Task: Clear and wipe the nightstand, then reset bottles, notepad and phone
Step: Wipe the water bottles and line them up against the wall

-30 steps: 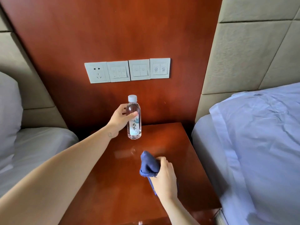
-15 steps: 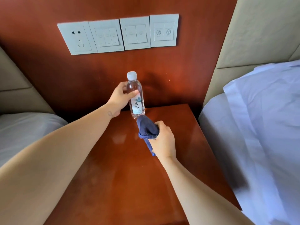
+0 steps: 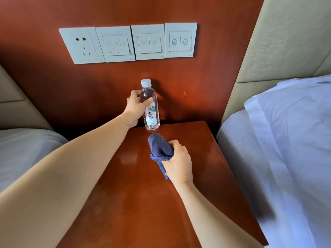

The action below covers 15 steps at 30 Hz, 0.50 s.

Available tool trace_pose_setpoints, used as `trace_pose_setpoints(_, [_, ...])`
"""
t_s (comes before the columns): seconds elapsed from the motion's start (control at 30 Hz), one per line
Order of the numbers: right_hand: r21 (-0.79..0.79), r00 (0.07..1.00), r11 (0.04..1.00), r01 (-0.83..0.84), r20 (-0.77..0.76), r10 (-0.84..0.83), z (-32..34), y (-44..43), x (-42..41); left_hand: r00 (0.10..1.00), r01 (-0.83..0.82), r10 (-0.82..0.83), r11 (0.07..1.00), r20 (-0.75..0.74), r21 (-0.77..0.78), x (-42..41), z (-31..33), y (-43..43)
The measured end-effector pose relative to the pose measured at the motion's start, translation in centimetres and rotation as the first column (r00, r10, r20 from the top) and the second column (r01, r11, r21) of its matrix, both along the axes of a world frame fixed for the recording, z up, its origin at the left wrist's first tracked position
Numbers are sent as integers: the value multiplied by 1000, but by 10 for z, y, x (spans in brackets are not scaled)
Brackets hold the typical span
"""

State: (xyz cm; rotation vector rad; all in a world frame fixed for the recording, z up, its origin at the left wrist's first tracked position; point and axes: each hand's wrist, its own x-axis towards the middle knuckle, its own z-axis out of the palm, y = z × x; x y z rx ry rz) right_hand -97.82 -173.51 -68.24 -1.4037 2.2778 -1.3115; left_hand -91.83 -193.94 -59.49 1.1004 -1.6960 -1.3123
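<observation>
From where I watch, the right hand (image 3: 179,163) is over the middle of the nightstand (image 3: 143,203), with its fingers curled tight round a blue cloth (image 3: 160,146). Farther back, the left hand (image 3: 136,106) wraps its fingers and thumb round the water bottle (image 3: 151,111). The bottle is upright at the back edge. White switches (image 3: 129,42) sit on the wall behind.

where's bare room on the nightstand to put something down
Bare: the near half of the nightstand, from the right hand to the front edge, and the strip between that hand and the bed. Crowded: back middle, with the bottle, left hand and cloth.
</observation>
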Motion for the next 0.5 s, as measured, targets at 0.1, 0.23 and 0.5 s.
trace_pose_setpoints(0.1, [-13, 1000, 1000, 4, -1, -4, 0, -1, 0, 1000, -2, 2, 1000, -15, 5, -2, -1, -1])
trace_pose_setpoints(0.23, [-23, 1000, 1000, 12, 7, -12, -2, -1, 0, 999, -33, 33, 999, -5, 29, -1, 3, 3])
trace_pose_setpoints(0.5, [-30, 990, 999, -34, -135, 30, -1, -4, -3, 981, -87, 102, 992, 163, -96, 25, -4, 36])
